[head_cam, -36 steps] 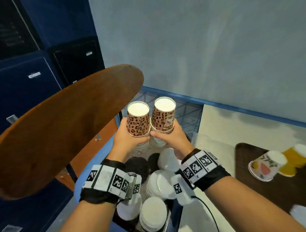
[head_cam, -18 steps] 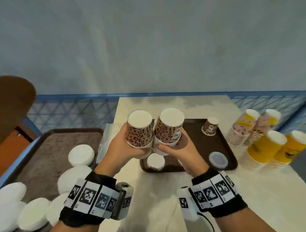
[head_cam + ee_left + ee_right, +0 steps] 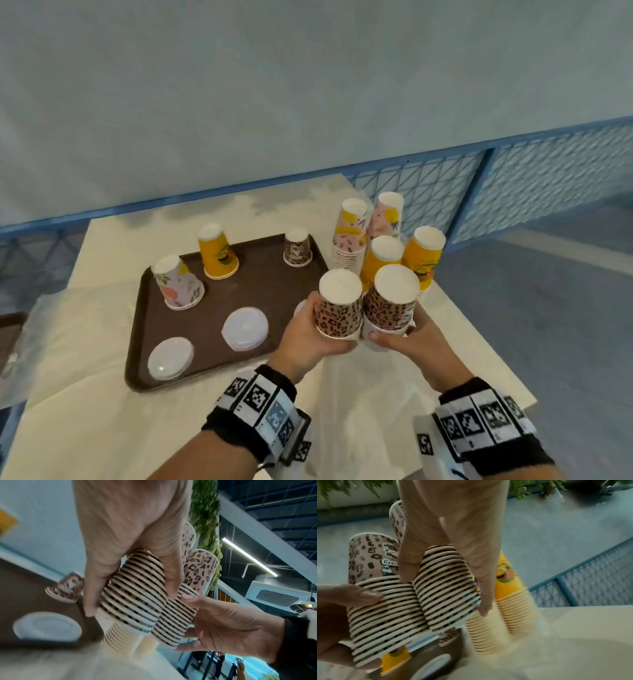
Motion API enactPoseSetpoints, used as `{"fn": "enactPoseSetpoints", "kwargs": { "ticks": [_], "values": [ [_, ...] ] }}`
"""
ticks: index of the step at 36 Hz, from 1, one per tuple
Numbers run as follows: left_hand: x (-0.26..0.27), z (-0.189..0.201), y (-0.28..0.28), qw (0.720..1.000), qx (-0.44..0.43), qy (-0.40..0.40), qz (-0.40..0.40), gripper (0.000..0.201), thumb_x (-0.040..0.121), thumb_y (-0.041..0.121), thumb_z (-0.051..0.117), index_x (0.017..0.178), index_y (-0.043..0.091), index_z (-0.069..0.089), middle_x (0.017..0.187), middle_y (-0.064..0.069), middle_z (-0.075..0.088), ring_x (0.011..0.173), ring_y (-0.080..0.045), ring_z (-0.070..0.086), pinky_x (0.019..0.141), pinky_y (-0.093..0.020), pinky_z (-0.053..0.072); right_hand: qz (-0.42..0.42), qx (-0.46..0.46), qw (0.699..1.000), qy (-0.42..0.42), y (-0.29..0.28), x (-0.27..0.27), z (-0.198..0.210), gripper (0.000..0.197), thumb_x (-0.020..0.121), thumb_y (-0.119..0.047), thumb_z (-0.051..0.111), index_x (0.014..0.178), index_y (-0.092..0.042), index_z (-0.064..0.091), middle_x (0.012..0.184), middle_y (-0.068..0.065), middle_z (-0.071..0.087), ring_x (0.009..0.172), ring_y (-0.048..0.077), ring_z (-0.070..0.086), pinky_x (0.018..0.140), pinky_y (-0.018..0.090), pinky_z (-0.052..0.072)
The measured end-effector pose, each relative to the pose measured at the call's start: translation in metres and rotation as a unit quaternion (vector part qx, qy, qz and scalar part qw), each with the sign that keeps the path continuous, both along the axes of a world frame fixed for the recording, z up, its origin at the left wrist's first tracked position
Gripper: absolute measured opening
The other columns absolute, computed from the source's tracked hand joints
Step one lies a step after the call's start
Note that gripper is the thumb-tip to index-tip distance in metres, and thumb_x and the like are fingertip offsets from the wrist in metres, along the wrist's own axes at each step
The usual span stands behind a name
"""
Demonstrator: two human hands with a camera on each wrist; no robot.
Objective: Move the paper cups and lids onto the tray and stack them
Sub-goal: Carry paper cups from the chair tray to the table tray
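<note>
My left hand grips a stack of upside-down leopard-print cups, and my right hand grips a second leopard stack pressed against it. Both are held above the table at the right edge of the brown tray. On the tray stand a floral cup, a yellow cup and a small leopard cup, with two white lids. In the left wrist view my left hand wraps the stack's rims. In the right wrist view my right hand wraps its stack.
Pink cup stacks and yellow cup stacks stand on the white-covered table just right of the tray, right behind my hands. A blue mesh railing runs behind. A second tray's corner shows at far left.
Both hands carried the two leopard stacks rightward, from the lid-filled cart over the tray to its right edge. The grips are the same.
</note>
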State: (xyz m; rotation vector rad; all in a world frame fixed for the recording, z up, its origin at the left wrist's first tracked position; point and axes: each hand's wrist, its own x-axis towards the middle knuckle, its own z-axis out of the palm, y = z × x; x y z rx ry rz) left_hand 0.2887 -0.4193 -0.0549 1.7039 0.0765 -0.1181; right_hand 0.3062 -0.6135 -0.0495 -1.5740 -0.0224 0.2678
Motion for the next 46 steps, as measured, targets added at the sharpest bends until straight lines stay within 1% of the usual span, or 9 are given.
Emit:
{"fn": "enactPoseSetpoints", "kwargs": {
  "ticks": [3, 8, 16, 20, 32, 37, 40, 44, 46],
  "values": [
    [0.015, -0.02, -0.031, 1.0, 0.002, 0.014, -0.005, 0.068, 0.044, 0.014, 0.088, 0.096, 0.033, 0.049, 0.099, 0.016, 0.062, 0.087, 0.013, 0.061, 0.079, -0.013, 0.049, -0.022, -0.028, 0.999, 0.02, -0.029, 0.011, -0.018, 0.08, 0.057, -0.002, 0.086, 0.125, -0.025, 0.051, 0.112, -0.012, 0.067, 0.097, -0.005, 0.065, 0.084, 0.02, 0.054],
    [0.033, -0.043, -0.067, 0.999, 0.013, 0.041, -0.001, 0.075, 0.048, 0.003, 0.089, 0.1, 0.037, 0.048, 0.11, 0.01, 0.062, 0.109, -0.011, 0.058, 0.096, -0.032, 0.047, -0.044, -0.072, 0.996, 0.029, -0.059, 0.029, -0.039, 0.071, 0.063, 0.008, 0.079, 0.118, -0.024, 0.048, 0.105, -0.011, 0.064, 0.095, -0.002, 0.058, 0.076, 0.016, 0.047],
    [0.039, -0.057, -0.094, 0.997, 0.053, 0.046, 0.011, 0.079, 0.056, -0.005, 0.085, 0.121, 0.018, 0.046, 0.113, 0.005, 0.054, 0.11, -0.009, 0.049, 0.092, -0.022, 0.039, -0.053, -0.149, 0.987, 0.027, -0.077, 0.043, -0.058, 0.079, 0.061, 0.002, 0.083, 0.128, -0.017, 0.046, 0.108, -0.003, 0.06, 0.096, 0.012, 0.057, 0.068, 0.005, 0.042],
    [0.041, -0.059, -0.1, 0.996, 0.073, 0.038, 0.017, 0.084, 0.057, -0.005, 0.085, 0.129, 0.01, 0.046, 0.115, 0.006, 0.052, 0.111, -0.009, 0.047, 0.092, -0.02, 0.037, -0.063, -0.126, 0.989, 0.049, -0.082, 0.049, -0.065, 0.08, 0.06, 0.005, 0.082, 0.128, -0.016, 0.046, 0.112, 0.001, 0.061, 0.104, 0.018, 0.057, 0.085, 0.028, 0.043],
    [0.04, -0.054, -0.1, 0.987, 0.152, 0.051, 0.002, 0.085, 0.06, 0.008, 0.086, 0.132, 0.012, 0.042, 0.132, -0.005, 0.055, 0.122, -0.018, 0.051, 0.095, -0.019, 0.037, -0.053, -0.208, 0.975, 0.056, -0.084, 0.048, -0.068, 0.088, 0.063, -0.014, 0.085, 0.138, -0.02, 0.038, 0.119, -0.003, 0.055, 0.122, 0.022, 0.05, 0.105, 0.042, 0.04],
    [0.024, -0.039, -0.08, 0.988, 0.147, 0.043, 0.001, 0.084, 0.068, 0.032, 0.082, 0.137, 0.019, 0.035, 0.136, 0.0, 0.047, 0.124, -0.016, 0.047, 0.103, -0.029, 0.042, -0.148, -0.176, 0.973, -0.029, -0.079, 0.029, -0.045, 0.094, 0.069, -0.023, 0.081, 0.144, -0.031, 0.024, 0.15, 0.002, 0.031, 0.136, 0.024, 0.034, 0.109, 0.05, 0.034],
    [0.008, -0.024, -0.058, 0.989, 0.148, -0.018, 0.024, 0.066, 0.079, 0.04, 0.071, 0.134, 0.018, 0.04, 0.13, 0.004, 0.05, 0.12, -0.011, 0.049, 0.1, -0.024, 0.042, -0.225, -0.172, 0.943, -0.176, -0.06, 0.012, -0.016, 0.077, 0.075, -0.021, 0.076, 0.134, -0.041, 0.03, 0.144, -0.005, 0.037, 0.129, 0.017, 0.041, 0.106, 0.044, 0.037],
    [-0.011, -0.003, -0.015, 0.972, 0.194, -0.104, 0.08, 0.039, 0.091, 0.034, 0.055, 0.126, 0.018, 0.049, 0.123, 0.003, 0.053, 0.112, -0.008, 0.053, 0.096, -0.021, 0.044, -0.252, -0.105, 0.908, -0.318, -0.015, 0.0, 0.019, 0.056, 0.074, -0.035, 0.066, 0.123, -0.039, 0.039, 0.122, -0.026, 0.04, 0.12, 0.008, 0.044, 0.102, 0.011, 0.034],
    [-0.024, 0.006, 0.011, 0.962, 0.211, -0.128, 0.113, 0.032, 0.094, 0.033, 0.051, 0.123, 0.019, 0.051, 0.121, 0.003, 0.054, 0.108, -0.007, 0.053, 0.095, -0.015, 0.042, -0.226, -0.071, 0.905, -0.353, 0.014, -0.003, 0.031, 0.054, 0.076, -0.032, 0.063, 0.125, -0.025, 0.042, 0.12, -0.014, 0.045, 0.119, 0.018, 0.047, 0.102, 0.021, 0.039]
  ]
}}
